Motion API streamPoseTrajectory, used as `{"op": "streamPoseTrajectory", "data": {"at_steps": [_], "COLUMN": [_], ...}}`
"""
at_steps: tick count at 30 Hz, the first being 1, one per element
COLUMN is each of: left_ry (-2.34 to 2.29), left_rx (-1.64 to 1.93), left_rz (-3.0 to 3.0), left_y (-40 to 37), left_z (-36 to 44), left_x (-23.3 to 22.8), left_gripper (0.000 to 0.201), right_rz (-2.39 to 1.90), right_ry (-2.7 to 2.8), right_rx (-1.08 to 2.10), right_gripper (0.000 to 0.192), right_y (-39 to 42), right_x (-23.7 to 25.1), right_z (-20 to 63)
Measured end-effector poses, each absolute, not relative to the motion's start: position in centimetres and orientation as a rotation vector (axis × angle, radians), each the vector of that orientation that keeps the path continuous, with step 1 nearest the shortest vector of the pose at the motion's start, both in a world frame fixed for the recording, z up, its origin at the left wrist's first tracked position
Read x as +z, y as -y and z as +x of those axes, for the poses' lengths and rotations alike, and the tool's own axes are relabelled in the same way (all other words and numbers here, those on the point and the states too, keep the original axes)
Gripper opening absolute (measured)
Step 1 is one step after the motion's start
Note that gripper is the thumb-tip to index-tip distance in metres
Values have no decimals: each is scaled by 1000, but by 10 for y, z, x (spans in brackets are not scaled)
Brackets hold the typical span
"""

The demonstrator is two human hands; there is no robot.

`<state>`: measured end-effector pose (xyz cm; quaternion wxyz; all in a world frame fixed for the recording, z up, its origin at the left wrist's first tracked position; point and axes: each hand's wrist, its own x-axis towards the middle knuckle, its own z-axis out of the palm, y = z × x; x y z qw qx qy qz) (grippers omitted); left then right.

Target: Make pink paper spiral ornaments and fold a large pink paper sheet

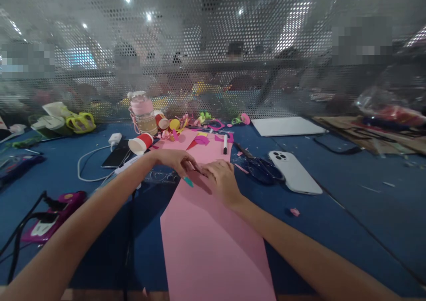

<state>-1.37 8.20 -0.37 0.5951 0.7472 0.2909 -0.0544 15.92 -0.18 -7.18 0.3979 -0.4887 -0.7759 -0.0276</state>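
Note:
A long sheet of pink paper (213, 248) runs from the near table edge up under both my hands. My left hand (175, 161) is bent over the sheet's far end, fingers curled to its edge and a long turquoise thumbnail resting over the paper. Close against it, my right hand (222, 179) has its fingers closed on the same edge. The fingertips of both hands almost meet, and what lies between them is partly hidden. Beyond the hands are more pink paper pieces (179, 142) and a white marker with a black cap (225, 144).
Dark-handled scissors (262, 168) and a white phone (294, 172) lie at the right. Left are a red paper cup (141, 143), a black phone (118, 154), a bottle (143, 115) and a purple power strip (55, 216) with cables. A perforated metal screen (213, 84) stands behind.

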Motion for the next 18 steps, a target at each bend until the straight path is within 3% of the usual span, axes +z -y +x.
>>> {"op": "streamPoseTrajectory", "data": {"at_steps": [11, 18], "left_ry": [-950, -1081], "left_rx": [-93, -49], "left_rz": [1754, 1710], "left_y": [-72, -68], "left_z": [-4, -1], "left_x": [-4, 1], "left_gripper": [20, 18], "right_rz": [-1291, -1335], "right_ry": [1913, 1923], "right_rx": [-24, -3], "right_gripper": [20, 19], "right_y": [-1, 0], "right_x": [-73, -70], "right_z": [163, 163]}}
